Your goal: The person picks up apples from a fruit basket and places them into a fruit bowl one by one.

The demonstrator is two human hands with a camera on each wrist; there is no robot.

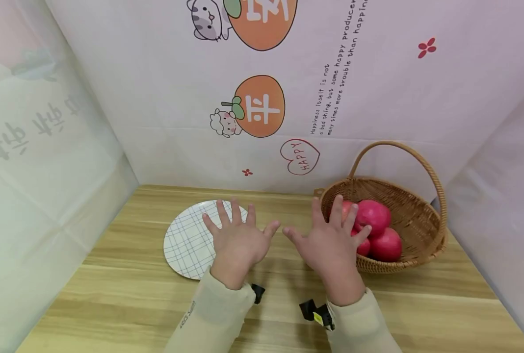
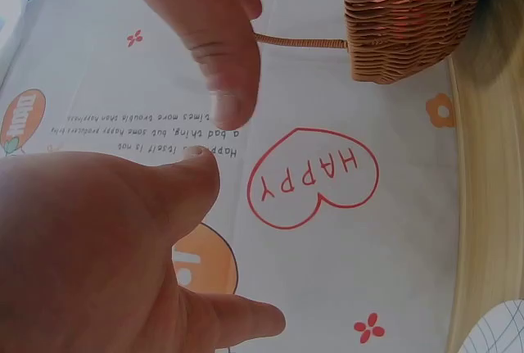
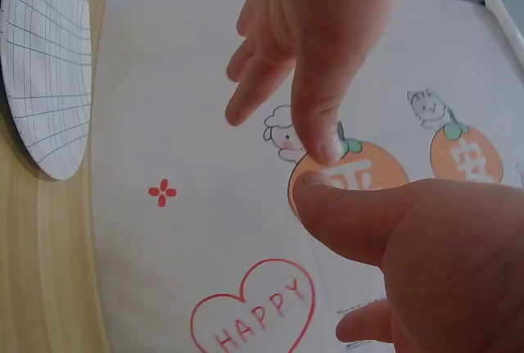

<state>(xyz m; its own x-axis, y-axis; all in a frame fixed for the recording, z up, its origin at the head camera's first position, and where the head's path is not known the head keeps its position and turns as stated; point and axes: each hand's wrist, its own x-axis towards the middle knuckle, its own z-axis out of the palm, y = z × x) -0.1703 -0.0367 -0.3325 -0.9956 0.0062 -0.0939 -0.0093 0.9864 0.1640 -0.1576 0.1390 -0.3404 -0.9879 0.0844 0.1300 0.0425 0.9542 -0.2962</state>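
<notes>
Left hand (image 1: 240,245) near a round grid-patterned plate (image 1: 187,245), right hand (image 1: 332,245) near a handled wicker basket (image 1: 416,215) of pinkish-red fruit (image 1: 385,244), each grip spread apart, plate and basket on a wood-grain desk (image 1: 112,294)

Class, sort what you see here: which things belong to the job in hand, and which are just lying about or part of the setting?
Likely in the job, being nearest the hands:
checked plate, by the left hand
wicker basket, by the right hand
red fruits, inside the basket

Probably just setting or worn gear:
printed backdrop
wooden table
black wrist gear
</notes>
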